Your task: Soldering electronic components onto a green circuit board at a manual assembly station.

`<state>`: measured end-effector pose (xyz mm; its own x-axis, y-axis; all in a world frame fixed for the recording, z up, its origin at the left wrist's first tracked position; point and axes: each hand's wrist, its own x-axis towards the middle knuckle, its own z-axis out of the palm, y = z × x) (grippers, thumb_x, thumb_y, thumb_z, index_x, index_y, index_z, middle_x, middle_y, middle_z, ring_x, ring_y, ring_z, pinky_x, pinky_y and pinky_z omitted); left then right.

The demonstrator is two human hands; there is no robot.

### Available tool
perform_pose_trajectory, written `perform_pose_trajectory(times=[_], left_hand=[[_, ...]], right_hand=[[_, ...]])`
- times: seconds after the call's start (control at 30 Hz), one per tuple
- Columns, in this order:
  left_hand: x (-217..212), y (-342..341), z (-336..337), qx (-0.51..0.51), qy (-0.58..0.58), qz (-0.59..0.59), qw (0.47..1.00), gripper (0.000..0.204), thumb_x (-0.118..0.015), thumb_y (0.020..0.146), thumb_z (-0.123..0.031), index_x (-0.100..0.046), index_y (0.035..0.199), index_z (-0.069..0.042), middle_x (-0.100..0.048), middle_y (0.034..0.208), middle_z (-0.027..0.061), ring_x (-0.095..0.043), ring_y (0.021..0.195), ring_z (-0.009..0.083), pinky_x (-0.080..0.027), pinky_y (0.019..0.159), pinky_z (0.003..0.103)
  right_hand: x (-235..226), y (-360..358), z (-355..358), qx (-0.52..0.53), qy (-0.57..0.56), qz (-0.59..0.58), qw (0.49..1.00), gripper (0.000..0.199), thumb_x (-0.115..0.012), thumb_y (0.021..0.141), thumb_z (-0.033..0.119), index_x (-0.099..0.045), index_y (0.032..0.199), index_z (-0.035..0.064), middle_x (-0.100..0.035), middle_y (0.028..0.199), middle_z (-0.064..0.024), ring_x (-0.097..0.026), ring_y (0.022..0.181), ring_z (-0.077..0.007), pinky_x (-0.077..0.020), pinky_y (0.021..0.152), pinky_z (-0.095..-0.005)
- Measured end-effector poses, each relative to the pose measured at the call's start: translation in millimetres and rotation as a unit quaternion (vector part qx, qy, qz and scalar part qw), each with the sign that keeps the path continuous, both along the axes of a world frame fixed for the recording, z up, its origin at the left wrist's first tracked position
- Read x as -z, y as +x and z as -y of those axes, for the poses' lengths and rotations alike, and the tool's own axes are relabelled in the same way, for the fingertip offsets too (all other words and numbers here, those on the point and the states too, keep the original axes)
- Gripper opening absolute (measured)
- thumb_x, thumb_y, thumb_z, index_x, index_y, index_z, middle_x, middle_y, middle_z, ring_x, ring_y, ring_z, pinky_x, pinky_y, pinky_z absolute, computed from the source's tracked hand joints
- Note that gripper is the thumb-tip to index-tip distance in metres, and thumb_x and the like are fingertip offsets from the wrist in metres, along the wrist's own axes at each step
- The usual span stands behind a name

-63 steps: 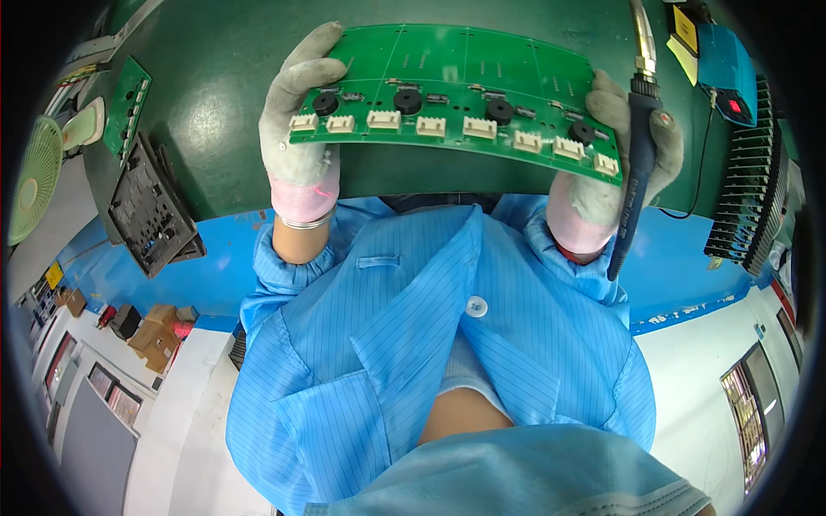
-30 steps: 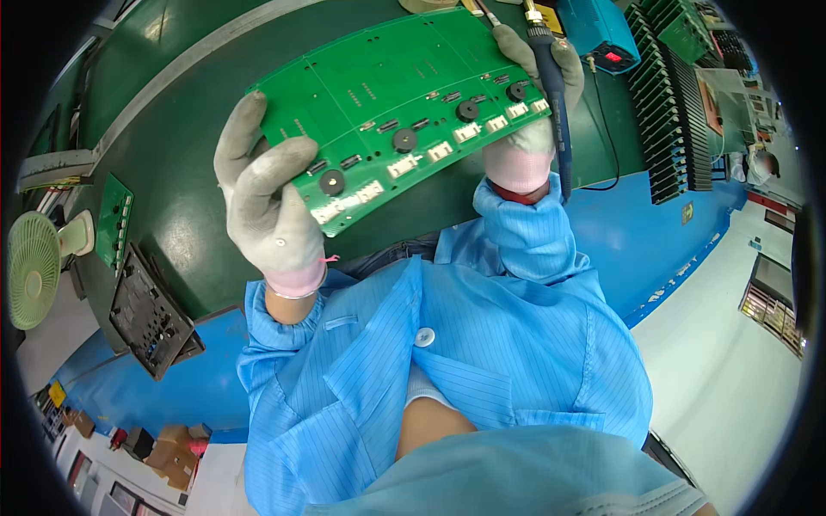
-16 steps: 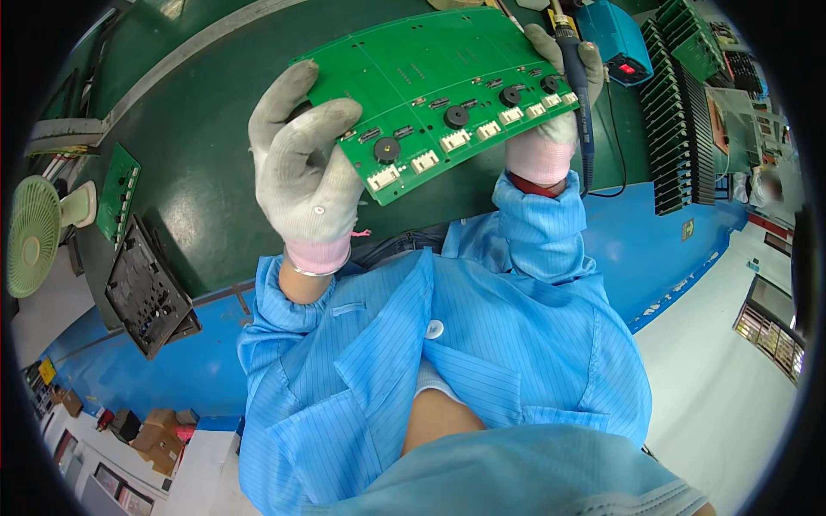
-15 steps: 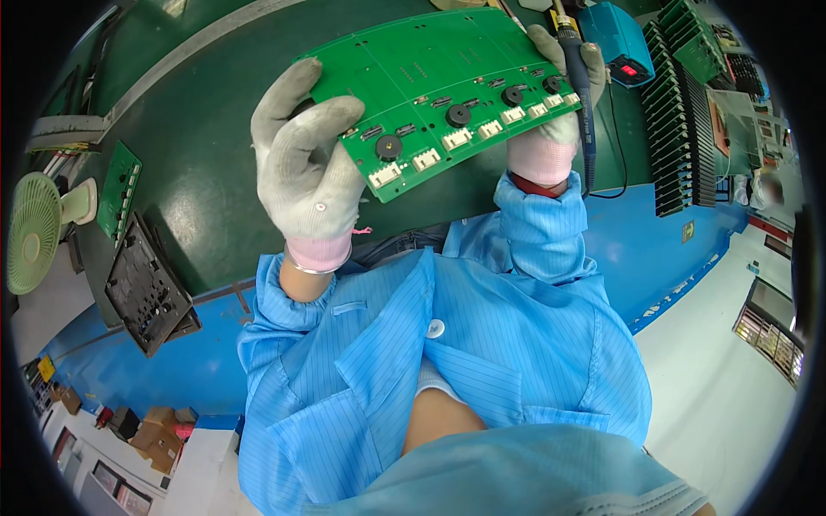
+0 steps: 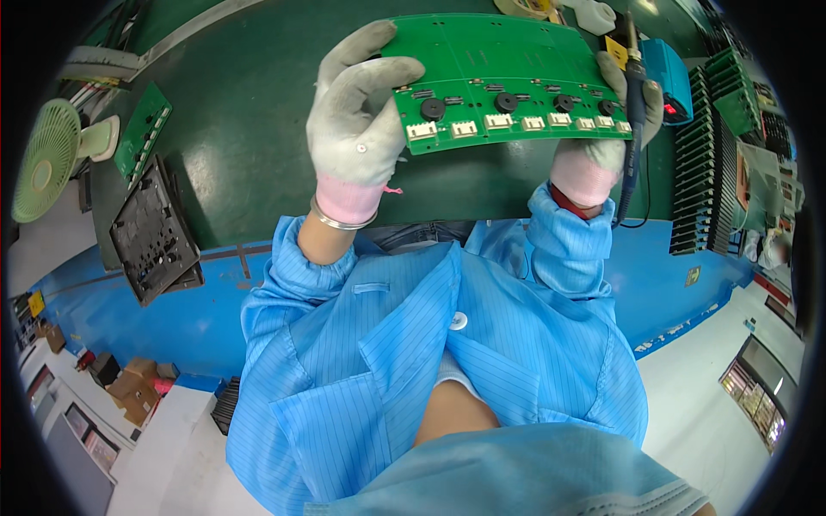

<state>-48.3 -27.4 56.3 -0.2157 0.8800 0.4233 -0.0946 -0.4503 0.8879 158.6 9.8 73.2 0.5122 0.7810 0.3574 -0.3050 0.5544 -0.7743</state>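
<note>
A long green circuit board (image 5: 508, 64) is held up above the bench between both of my gloved hands. White sockets and round black buzzers line its near edge. My left hand (image 5: 357, 120) is closed on the board's left end, fingers over its top. At the right end, my right hand (image 5: 602, 142) grips the board from beneath and behind. That same hand also has a soldering iron (image 5: 634, 129) with a dark blue handle, tip pointing up and away, lying across the fingers. Part of the right hand is hidden behind the board.
A blue soldering station (image 5: 665, 82) stands at the right, beside a black rack (image 5: 693, 163) of upright green boards. To the left are a black tray (image 5: 155, 232), another circuit board (image 5: 142, 133) and a green fan (image 5: 47, 163). A tape roll (image 5: 525, 9) lies at the back.
The board and both hands appear farther right in the picture, and the board is now more level, its left end raised. The whole view has shifted too. Both hands keep their hold.
</note>
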Motion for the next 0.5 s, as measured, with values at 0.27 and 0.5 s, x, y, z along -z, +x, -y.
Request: perform_pose_trajectory(times=[0.27,0.5], left_hand=[[5.7,-3.5,-2.3,0.016,-0.004,-0.014,1.0,0.027,-0.063,0.073,0.001,-0.069,0.099,-0.001,-0.05,0.131,0.0161,-0.057,0.103,0.0181,-0.048,0.088,0.03],[6.1,-7.2,-7.4,-0.061,0.041,-0.073,0.995,0.03,-0.06,0.068,0.003,-0.072,0.094,-0.004,-0.055,0.122,0.0168,-0.057,0.107,0.0257,-0.048,0.089,0.033]], right_hand=[[-2.8,-0.9,-0.2,0.011,-0.015,0.018,1.0,0.04,-0.07,0.08,-0.006,-0.05,0.112,0.0083,-0.063,0.1,-0.0128,-0.068,0.087,-0.0229,-0.0577,0.08,-0.0336],[-0.4,-13.6,10.0,-0.025,-0.021,0.033,0.999,0.044,-0.056,0.089,-0.003,-0.04,0.129,0.0075,-0.057,0.121,-0.0193,-0.06,0.109,-0.0247,-0.0534,0.09,-0.0369]])
